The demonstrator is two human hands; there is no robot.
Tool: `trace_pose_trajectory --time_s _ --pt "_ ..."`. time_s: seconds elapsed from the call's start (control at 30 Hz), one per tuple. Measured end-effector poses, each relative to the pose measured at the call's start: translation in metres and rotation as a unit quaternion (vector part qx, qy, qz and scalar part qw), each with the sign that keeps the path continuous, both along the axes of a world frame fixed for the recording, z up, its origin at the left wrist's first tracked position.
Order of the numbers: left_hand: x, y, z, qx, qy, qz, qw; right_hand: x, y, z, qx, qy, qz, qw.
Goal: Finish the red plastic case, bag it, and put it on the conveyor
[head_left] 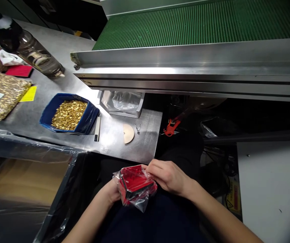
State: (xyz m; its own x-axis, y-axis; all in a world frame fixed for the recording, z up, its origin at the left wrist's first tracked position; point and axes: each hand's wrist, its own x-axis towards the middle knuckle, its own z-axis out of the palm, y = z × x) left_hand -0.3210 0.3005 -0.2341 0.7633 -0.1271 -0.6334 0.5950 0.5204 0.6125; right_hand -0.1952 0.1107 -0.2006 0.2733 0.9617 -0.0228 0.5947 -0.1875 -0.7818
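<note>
Over my lap, a red open box with a black edge (136, 182) is wrapped in a clear plastic bag (142, 204). My left hand (112, 190) is closed around its left side and underside; most of those fingers are hidden behind it. At the far right corner, my right hand (169, 176) is closed with its fingers pinching the bag's film. Beyond them, on the metal table (145, 148), lie a pale half-round disc (128, 134), small metal tweezers-like pieces (137, 129) and a white cutter-like stick (97, 128).
A blue bin (46, 116) holds small gold pieces (69, 114). Beside it stands a grey bin (138, 109) with clear plastic bags. A bottle (42, 57) and a bag of gold pieces (7, 92) are at left. A green ribbed conveyor (185, 25) crosses the top; an orange-handled tool (171, 127) hangs below.
</note>
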Motion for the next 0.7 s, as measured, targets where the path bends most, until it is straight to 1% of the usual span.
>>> trace_pose_trajectory --time_s 0.07,0.13,0.17,0.2,0.23,0.27,0.3,0.33,0.37,0.4,0.43,0.5,0.57,0.6,0.7 --pt "-0.001 0.002 -0.003 0.006 0.019 -0.005 1.000 -0.010 -0.007 0.000 -0.030 0.086 -0.002 0.996" --pt "-0.004 0.004 -0.004 0.064 0.028 0.021 0.997 -0.020 -0.014 0.001 -0.058 0.171 -0.016 0.983" --pt "-0.007 0.005 -0.004 0.092 0.022 0.043 0.995 -0.025 -0.018 0.001 -0.071 0.207 -0.026 0.975" --pt "-0.012 0.007 -0.002 0.103 0.004 0.061 0.993 -0.028 -0.021 0.001 -0.082 0.235 -0.037 0.968" --pt "-0.018 0.009 -0.001 0.093 -0.024 0.072 0.993 -0.030 -0.024 0.002 -0.089 0.254 -0.049 0.962" --pt "-0.024 0.010 0.001 0.068 -0.058 0.067 0.994 -0.031 -0.027 0.002 -0.093 0.268 -0.060 0.957" --pt "-0.030 0.011 0.003 0.043 -0.092 0.048 0.994 -0.031 -0.029 0.003 -0.095 0.277 -0.068 0.954" --pt "-0.036 0.011 0.004 0.035 -0.121 0.020 0.992 -0.031 -0.030 0.003 -0.094 0.284 -0.073 0.951" --pt "-0.040 0.011 0.005 0.049 -0.143 -0.010 0.988 -0.031 -0.031 0.003 -0.093 0.292 -0.075 0.949" --pt "-0.042 0.010 0.006 0.081 -0.158 -0.034 0.983 -0.030 -0.031 0.004 -0.092 0.299 -0.076 0.947" --pt "-0.042 0.010 0.006 0.120 -0.169 -0.045 0.977 -0.028 -0.030 0.006 -0.093 0.304 -0.078 0.945" --pt "-0.037 0.008 0.006 0.176 -0.191 -0.028 0.965 -0.024 -0.028 0.010 -0.094 0.310 -0.084 0.942" --pt "-0.027 0.007 0.005 0.182 -0.218 -0.008 0.959 -0.017 -0.026 0.018 -0.089 0.322 -0.086 0.939" --pt "-0.021 0.007 0.006 0.175 -0.228 -0.011 0.958 -0.014 -0.025 0.022 -0.084 0.333 -0.080 0.936" --pt "-0.006 0.005 0.010 0.165 -0.232 -0.060 0.957 -0.006 -0.023 0.031 -0.072 0.386 -0.044 0.919"
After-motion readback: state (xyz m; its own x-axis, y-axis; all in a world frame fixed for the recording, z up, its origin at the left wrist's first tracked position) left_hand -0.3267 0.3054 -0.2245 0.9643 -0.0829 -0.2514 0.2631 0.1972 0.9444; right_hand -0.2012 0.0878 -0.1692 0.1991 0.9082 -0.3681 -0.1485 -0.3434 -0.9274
